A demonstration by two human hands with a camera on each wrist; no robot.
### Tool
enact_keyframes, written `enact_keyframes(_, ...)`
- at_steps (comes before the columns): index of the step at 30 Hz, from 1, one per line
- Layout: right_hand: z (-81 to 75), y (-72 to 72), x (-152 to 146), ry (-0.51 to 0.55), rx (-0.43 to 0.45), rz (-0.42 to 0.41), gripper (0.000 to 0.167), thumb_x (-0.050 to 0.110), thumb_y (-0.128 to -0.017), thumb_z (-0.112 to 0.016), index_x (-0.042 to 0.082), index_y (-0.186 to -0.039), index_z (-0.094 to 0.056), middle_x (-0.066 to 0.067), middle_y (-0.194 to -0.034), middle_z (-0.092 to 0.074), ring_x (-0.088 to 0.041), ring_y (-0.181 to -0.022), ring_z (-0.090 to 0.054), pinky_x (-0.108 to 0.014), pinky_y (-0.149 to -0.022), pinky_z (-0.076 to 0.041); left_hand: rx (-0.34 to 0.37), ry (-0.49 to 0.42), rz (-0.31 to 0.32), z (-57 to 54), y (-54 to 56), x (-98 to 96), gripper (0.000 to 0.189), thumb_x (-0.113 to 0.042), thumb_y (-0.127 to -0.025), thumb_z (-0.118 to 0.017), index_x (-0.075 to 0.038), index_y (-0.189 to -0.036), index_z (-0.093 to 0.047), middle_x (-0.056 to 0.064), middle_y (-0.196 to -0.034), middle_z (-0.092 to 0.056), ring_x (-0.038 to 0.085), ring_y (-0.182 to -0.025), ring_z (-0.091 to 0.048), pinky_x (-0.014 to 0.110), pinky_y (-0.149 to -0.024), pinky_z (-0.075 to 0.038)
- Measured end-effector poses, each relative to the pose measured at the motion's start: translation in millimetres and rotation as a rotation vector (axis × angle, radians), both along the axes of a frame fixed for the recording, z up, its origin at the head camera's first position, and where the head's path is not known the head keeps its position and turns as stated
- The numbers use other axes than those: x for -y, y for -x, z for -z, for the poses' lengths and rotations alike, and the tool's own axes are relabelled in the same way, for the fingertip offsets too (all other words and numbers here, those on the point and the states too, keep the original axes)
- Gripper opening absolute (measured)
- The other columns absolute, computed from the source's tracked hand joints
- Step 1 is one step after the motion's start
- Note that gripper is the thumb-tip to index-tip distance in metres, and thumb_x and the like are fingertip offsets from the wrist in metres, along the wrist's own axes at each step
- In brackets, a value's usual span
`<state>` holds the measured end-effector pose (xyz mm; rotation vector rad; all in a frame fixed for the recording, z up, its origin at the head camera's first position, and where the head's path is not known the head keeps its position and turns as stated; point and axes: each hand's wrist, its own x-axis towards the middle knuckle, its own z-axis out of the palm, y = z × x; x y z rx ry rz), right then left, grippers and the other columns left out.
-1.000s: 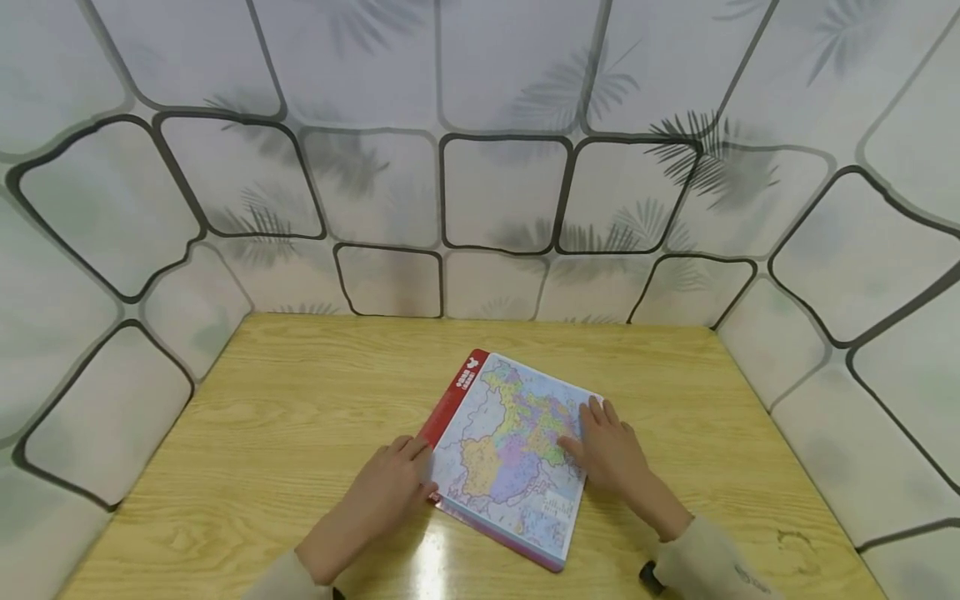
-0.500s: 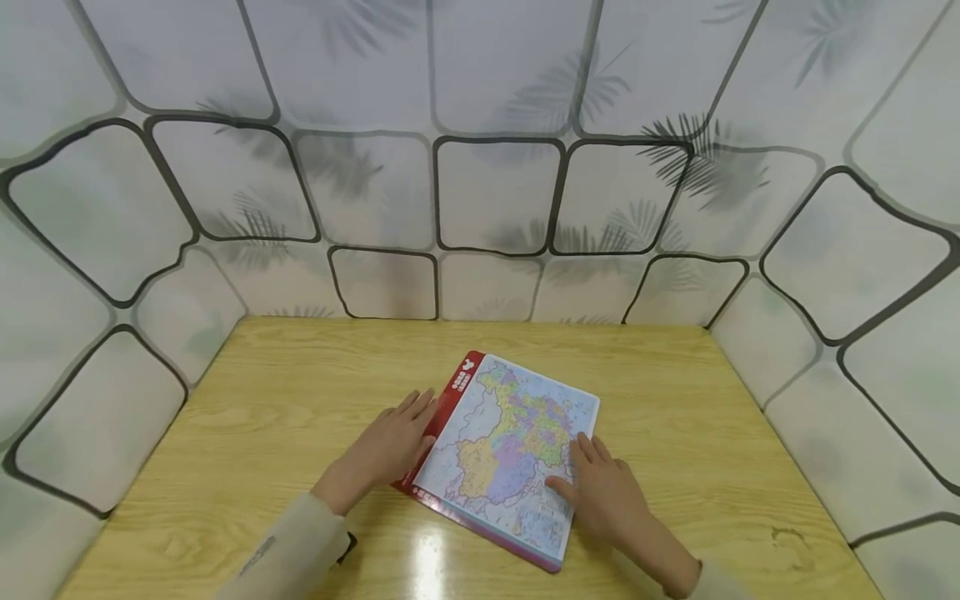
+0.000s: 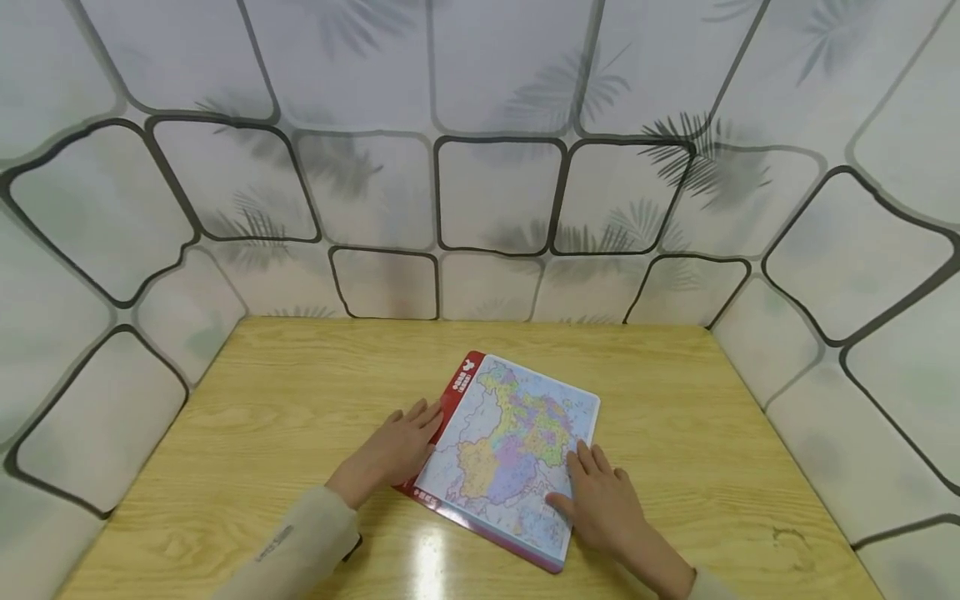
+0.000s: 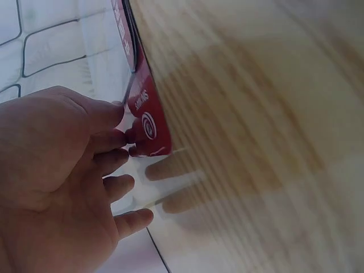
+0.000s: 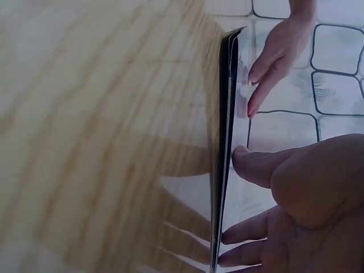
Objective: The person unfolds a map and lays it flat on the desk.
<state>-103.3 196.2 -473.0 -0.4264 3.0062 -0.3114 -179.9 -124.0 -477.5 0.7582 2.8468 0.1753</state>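
A flat map board (image 3: 510, 454) with a colourful printed map and a red strip lies slantwise on the wooden table. Its red corner (image 4: 149, 122) shows in the left wrist view, close to the left thumb and fingers. Fingers fairly straight, the left hand (image 3: 393, 446) rests on the red strip at the board's left side. Over the lower right edge lies the right hand (image 3: 603, 504), its thumb on the printed face and its fingers extended along the edge. From the right wrist, the board's thin dark edge (image 5: 227, 114) appears side-on, with the thumb touching its face.
The wooden table (image 3: 300, 375) stretches around the board on all sides. Pale cloth walls (image 3: 495, 200) with dark rounded outlines and leaf prints enclose the table at the back, left and right.
My left hand has moved from the board's lower left corner up along the red strip, uncovering that corner. My right hand has slid down the right edge. The board stays almost in place.
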Motion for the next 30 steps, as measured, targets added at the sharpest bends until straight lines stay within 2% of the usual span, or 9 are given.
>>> enact_keyframes(8, 2.7, 5.3, -3, -0.005, -0.001, 0.005, 0.075, 0.045, -0.097, -0.069, -0.010, -0.144, -0.050, -0.034, -0.153, -0.041, -0.057, -0.139, -0.039, -0.074, -0.100, -0.042, -0.015, -0.012, 0.000, -0.7, -5.1, 0.3, 0.053, -0.022, -0.107, -0.056, 0.001, -0.153, -0.046, 0.014, -0.165, -0.034, 0.037, -0.152, -0.030, 0.059, -0.117, -0.034)
enact_keyframes(20, 3.9, 18.9, -7, 0.021, 0.003, -0.008, 0.067, 0.041, -0.099, -0.069, -0.006, -0.144, -0.052, -0.034, -0.153, -0.041, -0.058, -0.139, -0.039, -0.076, -0.098, -0.041, 0.012, -0.033, -0.040, 0.9, -17.2, -0.6, 0.054, -0.025, -0.107, -0.057, 0.003, -0.152, -0.047, 0.017, -0.164, -0.036, 0.041, -0.151, -0.030, 0.060, -0.117, -0.033)
enact_keyframes(30, 5.5, 28.5, -9, 0.028, 0.023, -0.011, 0.068, 0.040, -0.100, -0.067, -0.006, -0.147, -0.050, -0.033, -0.155, -0.039, -0.057, -0.141, -0.037, -0.076, -0.100, -0.039, 0.006, -0.030, -0.035, -1.4, -25.0, 0.1, 0.054, -0.027, -0.107, -0.056, 0.005, -0.151, -0.047, 0.020, -0.162, -0.037, 0.041, -0.150, -0.032, 0.057, -0.119, -0.032)
